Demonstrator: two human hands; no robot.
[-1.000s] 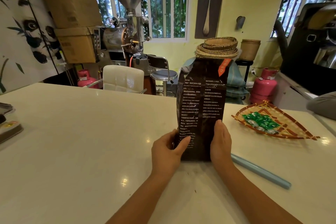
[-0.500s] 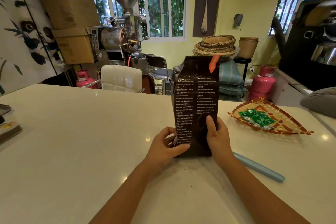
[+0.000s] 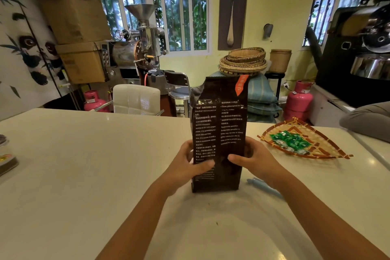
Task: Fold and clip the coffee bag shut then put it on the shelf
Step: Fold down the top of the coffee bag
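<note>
A tall dark brown coffee bag [image 3: 219, 124] with white print and an orange tag stands upright on the white table [image 3: 84, 164]. Its top is unfolded and stands open. My left hand [image 3: 187, 162] grips its left side, thumb across the front. My right hand [image 3: 253, 158] grips its right side, thumb pressed on the front. A light blue clip bar [image 3: 263, 187] lies on the table just right of the bag, partly hidden behind my right forearm.
A woven tray [image 3: 316, 150] with green wrapped sweets sits at the right. Some flat items [image 3: 6, 160] lie at the table's left edge. Behind the table are a white chair [image 3: 136, 99], a coffee roaster [image 3: 139, 48], pink gas cylinders and stacked baskets.
Both hands have slid up from the bag's bottom to its sides, thumbs now on the front. The bag stays upright in nearly the same spot.
</note>
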